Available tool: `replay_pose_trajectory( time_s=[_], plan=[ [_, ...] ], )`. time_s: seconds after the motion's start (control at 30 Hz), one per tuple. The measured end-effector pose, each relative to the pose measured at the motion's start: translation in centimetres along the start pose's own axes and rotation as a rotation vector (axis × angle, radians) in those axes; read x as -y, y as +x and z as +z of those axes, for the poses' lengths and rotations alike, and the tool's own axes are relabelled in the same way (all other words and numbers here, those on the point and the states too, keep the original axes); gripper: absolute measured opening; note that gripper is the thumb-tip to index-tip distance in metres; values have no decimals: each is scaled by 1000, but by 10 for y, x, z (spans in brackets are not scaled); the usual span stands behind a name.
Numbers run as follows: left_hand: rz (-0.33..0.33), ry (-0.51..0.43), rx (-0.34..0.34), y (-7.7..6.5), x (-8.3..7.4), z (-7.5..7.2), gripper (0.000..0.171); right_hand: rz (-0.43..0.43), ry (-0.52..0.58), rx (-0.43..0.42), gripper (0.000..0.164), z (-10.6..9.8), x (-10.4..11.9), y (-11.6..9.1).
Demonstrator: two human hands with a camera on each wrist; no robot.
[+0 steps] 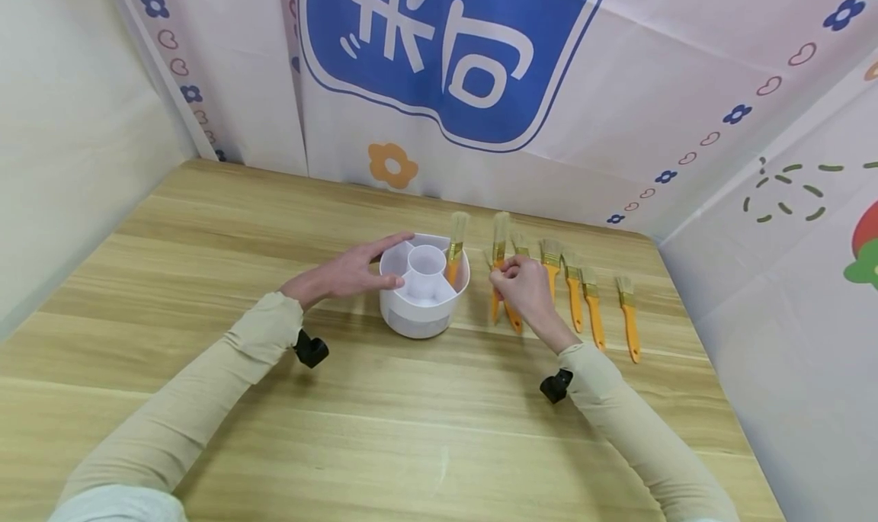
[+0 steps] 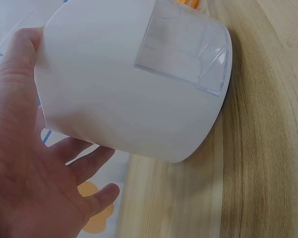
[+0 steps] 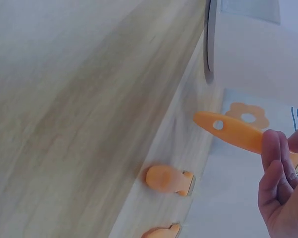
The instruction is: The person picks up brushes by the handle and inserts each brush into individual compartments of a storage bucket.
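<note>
A white round divided organizer (image 1: pixel 418 320) stands on the table, with a round cup in its middle. One paintbrush (image 1: pixel 453 267) leans upright in its right compartment. My left hand (image 1: pixel 346 273) holds the organizer at its left side, the thumb over the rim; the left wrist view shows the hand (image 2: pixel 44 163) with several fingers spread by the white wall (image 2: pixel 89 84). To the right of the organizer, my right hand (image 1: pixel 524 289) pinches another paintbrush by its orange handle (image 3: pixel 233 133), bristles up and handle end down. That handle is raised off the table in the right wrist view.
Several orange-handled paintbrushes (image 1: pixel 593 320) lie in a loose row to the right, bristles toward the back. The rightmost brush (image 1: pixel 629 320) lies a little apart. A printed sheet (image 1: pixel 439 152) hangs behind the table (image 1: pixel 384 430). A clear label pocket (image 2: pixel 186 47) is on the organizer's wall.
</note>
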State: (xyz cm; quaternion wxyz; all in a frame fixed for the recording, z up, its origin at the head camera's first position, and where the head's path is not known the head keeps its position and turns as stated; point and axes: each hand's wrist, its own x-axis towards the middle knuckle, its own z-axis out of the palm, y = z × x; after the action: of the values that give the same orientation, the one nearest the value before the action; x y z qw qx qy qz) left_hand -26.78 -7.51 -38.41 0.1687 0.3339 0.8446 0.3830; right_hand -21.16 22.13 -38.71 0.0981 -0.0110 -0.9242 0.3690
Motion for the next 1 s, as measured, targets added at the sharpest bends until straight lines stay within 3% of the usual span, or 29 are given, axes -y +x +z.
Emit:
replay_pose_trajectory(
  time_s=[0.57, 1.0],
  plan=[
    [-13, -25, 12, -1, -1, 0, 77, -18, 53, -24, 16, -2, 13, 0],
    [-5, -35, 12, 1, -1, 0, 77, -81, 117, -73, 16, -6, 30, 0]
  ],
)
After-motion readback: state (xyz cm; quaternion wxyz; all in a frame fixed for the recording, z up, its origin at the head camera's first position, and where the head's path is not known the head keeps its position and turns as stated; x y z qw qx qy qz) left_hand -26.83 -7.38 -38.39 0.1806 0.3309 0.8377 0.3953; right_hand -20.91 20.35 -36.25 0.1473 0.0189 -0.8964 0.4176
